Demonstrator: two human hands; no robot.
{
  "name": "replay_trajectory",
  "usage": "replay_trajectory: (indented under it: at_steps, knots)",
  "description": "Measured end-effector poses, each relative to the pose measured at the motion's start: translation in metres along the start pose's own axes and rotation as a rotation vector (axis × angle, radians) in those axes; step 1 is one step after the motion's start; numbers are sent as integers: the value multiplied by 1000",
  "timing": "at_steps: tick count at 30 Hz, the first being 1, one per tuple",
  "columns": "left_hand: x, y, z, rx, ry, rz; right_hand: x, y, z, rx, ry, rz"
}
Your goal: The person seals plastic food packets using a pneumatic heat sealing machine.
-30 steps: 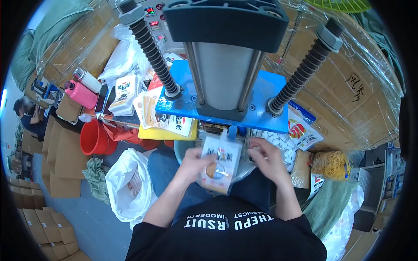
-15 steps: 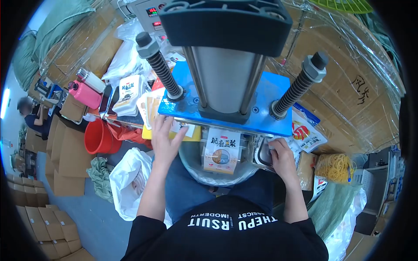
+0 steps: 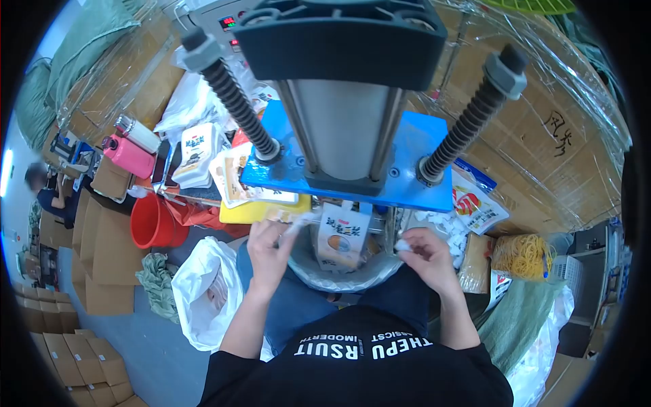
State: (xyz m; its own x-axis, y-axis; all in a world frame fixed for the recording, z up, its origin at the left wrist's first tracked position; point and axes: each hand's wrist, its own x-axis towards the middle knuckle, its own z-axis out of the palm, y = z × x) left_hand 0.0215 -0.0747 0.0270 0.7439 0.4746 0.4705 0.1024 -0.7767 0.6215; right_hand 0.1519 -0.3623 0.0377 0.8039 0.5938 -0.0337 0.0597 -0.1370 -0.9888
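My left hand [image 3: 268, 252] is closed on a pale, thin pouch [image 3: 298, 219], blurred, in front of a yellow pad [image 3: 237, 211]. Between thumb and fingers of my right hand [image 3: 430, 258] is a small white scrap [image 3: 403, 245]. A white printed pouch [image 3: 342, 237] with a round food picture hangs tilted between my hands, over a bin [image 3: 308, 271] lined with clear plastic. Above stands a press with a blue plate [image 3: 413, 149], a grey cylinder [image 3: 342, 129] and two spring rods. The plate hides what lies beneath it.
More printed pouches [image 3: 196, 156] lie stacked left of the press. White scraps [image 3: 444, 226] are heaped on the right, near a tub of yellow rubber bands [image 3: 519, 258]. A red bucket [image 3: 152, 220] and a white sack [image 3: 203, 292] stand left. Another person [image 3: 57, 197] sits far left.
Both hands have drawn back from the press, the left now with a pouch, the right with a white scrap. The hanging pouch has tilted. More of the spring rods shows above the blue plate.
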Motion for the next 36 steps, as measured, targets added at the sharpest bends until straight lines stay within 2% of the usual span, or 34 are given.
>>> replay_trajectory:
  at_steps: [3, 5, 6, 8, 9, 11, 13, 15, 16, 17, 21, 23, 24, 26, 30, 32, 33, 35, 36]
  knots:
    - [-7, 33, 5, -58, -77, 34, 15, -39, 7, -175, -72, -16]
    - [-3, 49, 1, -24, -169, 170, 26, -59, 6, -435, -230, -457]
    - [0, 55, -1, -31, -174, 181, 28, -69, 7, -440, -216, -454]
    - [1, 60, -6, -56, -311, 218, 30, -84, 9, -478, -432, -423]
    - [0, 59, -6, -56, -310, 217, 30, -83, 10, -478, -434, -423]
    - [-5, 53, -5, -268, -599, 106, 31, -76, 14, -484, -480, -475]
    - [-17, 46, 0, -384, -638, 49, 29, -69, 17, -393, -469, -428]
    - [-29, 51, 1, -727, -808, -499, 22, -61, 22, -302, -454, -379]
    - [-38, 48, 7, -787, -819, -577, 18, -57, 26, -253, -425, -221]
    - [-43, 48, 12, -786, -816, -574, 17, -53, 28, -204, -393, -64]
    - [-47, 50, 19, -636, -849, -637, 19, -36, 24, -298, -382, -155]
    - [-36, 62, 13, -387, -823, -451, 22, -36, 21, -309, -393, -99]
    - [-40, 60, 17, -390, -825, -448, 19, -33, 25, -312, -390, -98]
    - [-51, 51, 27, -643, -747, -636, 14, -22, 39, -150, -149, -26]
    - [-58, 52, 31, -768, -751, -703, 13, -13, 42, -89, -168, -26]
    - [-51, 52, 31, -821, -801, -916, 15, -17, 39, 83, -143, 23]
    - [-48, 48, 33, -826, -796, -912, 16, -21, 35, 78, -147, 19]
    - [-41, 34, 41, -901, -674, -798, 20, -25, 23, -126, -37, -62]
    - [-33, 30, 45, -931, -622, -848, 22, -20, 14, -205, -32, -81]
